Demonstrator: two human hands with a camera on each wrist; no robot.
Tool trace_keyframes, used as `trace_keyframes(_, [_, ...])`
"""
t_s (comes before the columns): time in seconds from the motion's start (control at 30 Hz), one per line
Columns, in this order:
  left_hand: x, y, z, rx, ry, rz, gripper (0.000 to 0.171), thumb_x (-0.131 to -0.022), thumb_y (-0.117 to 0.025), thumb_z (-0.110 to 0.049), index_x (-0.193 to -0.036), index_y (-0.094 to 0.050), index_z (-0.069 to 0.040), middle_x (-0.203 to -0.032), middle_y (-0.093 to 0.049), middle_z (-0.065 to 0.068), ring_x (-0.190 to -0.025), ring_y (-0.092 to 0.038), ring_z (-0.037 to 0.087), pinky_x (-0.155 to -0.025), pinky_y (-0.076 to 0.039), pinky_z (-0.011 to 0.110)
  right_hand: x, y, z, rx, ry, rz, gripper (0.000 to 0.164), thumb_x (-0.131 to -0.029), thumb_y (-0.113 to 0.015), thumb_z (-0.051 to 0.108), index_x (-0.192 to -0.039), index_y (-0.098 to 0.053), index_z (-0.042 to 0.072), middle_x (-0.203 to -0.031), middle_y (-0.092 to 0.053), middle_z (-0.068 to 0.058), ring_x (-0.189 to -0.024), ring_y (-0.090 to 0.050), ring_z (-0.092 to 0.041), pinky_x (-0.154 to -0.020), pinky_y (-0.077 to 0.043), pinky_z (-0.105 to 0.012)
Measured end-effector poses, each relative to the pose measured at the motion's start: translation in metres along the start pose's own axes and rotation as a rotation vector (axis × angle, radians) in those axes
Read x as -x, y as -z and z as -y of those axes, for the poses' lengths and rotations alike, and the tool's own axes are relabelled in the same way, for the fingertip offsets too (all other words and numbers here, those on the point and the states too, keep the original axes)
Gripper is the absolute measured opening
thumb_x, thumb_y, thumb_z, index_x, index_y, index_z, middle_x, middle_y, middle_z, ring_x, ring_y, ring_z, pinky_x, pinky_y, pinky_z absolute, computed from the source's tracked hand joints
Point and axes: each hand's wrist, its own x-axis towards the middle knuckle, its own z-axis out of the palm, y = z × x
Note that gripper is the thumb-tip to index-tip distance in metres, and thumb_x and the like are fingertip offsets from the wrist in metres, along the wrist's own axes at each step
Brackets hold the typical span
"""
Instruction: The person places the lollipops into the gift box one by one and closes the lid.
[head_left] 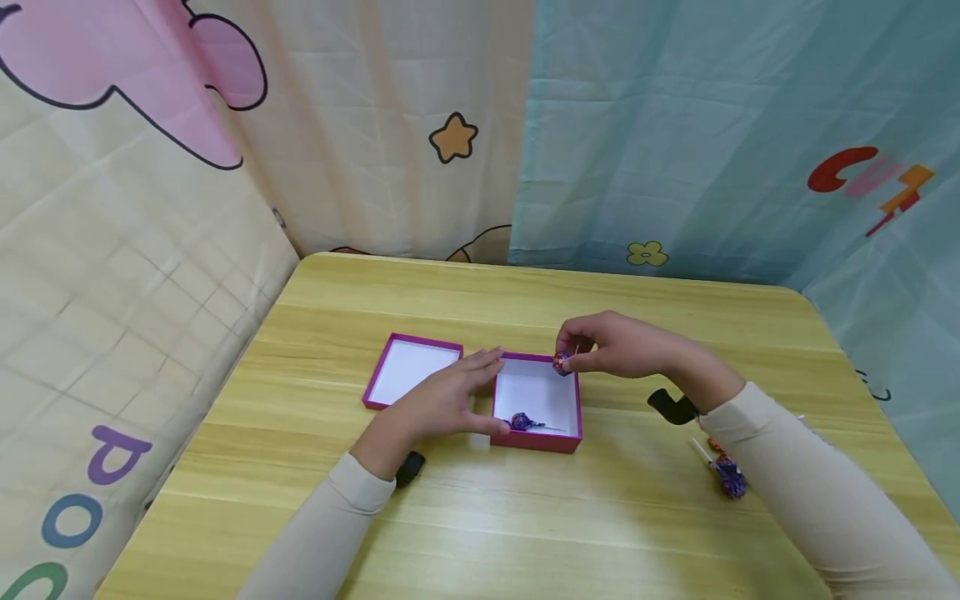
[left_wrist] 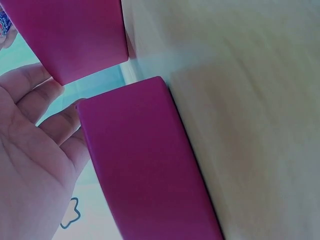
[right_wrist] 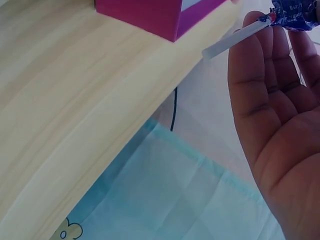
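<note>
A purple-red box (head_left: 536, 445) with a white inside stands uncovered on the table. On its floor by the near wall lies one purple-wrapped lollipop (head_left: 522, 422) with its white stick. Over the far right corner, my right hand (head_left: 626, 346) pinches another lollipop (head_left: 560, 363) by its wrapped head; the white stick (right_wrist: 232, 42) sticks out in the right wrist view. My left hand (head_left: 448, 397) rests along the box's left side, fingers extended to the far left corner and thumb at the near left corner. In the left wrist view its fingertips touch the box wall (left_wrist: 85, 40).
Left of the box lies its matching shallow lid (head_left: 412, 371), white inside facing up, partly behind my left hand. On the right, loose lollipops (head_left: 729, 477) lie beside and partly under my right forearm. Curtains (head_left: 645, 150) hang behind the table's far edge.
</note>
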Motion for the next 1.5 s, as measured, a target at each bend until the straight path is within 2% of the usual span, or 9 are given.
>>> trace_keyframes(0.4, [0.000, 0.001, 0.001, 0.007, 0.009, 0.006, 0.106, -0.074, -0.066, -0.077, -0.153, -0.039, -0.012, -0.163, -0.021, -0.009, -0.150, -0.017, 0.019, -0.118, -0.022, 0.040, -0.021, -0.018, 0.014, 0.020, 0.043, 0.083, 0.009, -0.095, -0.070, 0.026, -0.096, -0.065, 0.018, -0.084, -0.063, 0.004, -0.080, -0.057, -0.016, -0.069, -0.051, -0.033])
trace_keyframes(0.63, [0.000, 0.000, 0.002, 0.008, 0.010, 0.005, 0.106, -0.074, -0.064, -0.079, -0.154, -0.038, -0.015, -0.163, -0.021, -0.009, -0.150, -0.016, 0.017, -0.118, -0.022, 0.040, -0.034, -0.032, 0.017, 0.035, 0.026, 0.114, 0.008, -0.094, -0.071, 0.024, -0.094, -0.064, 0.018, -0.085, -0.063, 0.006, -0.080, -0.057, -0.016, -0.070, -0.050, -0.032])
trace_keyframes(1.1, [0.001, 0.000, 0.004, -0.003, -0.021, 0.006, 0.103, -0.077, -0.064, -0.076, -0.155, -0.036, -0.014, -0.163, -0.022, -0.007, -0.150, -0.017, 0.017, -0.118, -0.023, 0.039, -0.053, -0.057, 0.016, 0.073, -0.007, 0.110, 0.006, -0.094, -0.070, 0.018, -0.092, -0.065, 0.016, -0.085, -0.061, 0.005, -0.080, -0.055, -0.014, -0.071, -0.048, -0.029])
trace_keyframes(1.5, [0.000, 0.001, 0.003, -0.008, -0.036, 0.004, 0.099, -0.079, -0.069, -0.069, -0.154, -0.036, -0.013, -0.163, -0.022, -0.005, -0.150, -0.018, 0.018, -0.119, -0.021, 0.038, -0.060, -0.068, 0.013, 0.085, -0.022, 0.107, 0.004, -0.094, -0.069, 0.016, -0.092, -0.065, 0.015, -0.087, -0.062, 0.006, -0.081, -0.055, -0.012, -0.076, -0.047, -0.030])
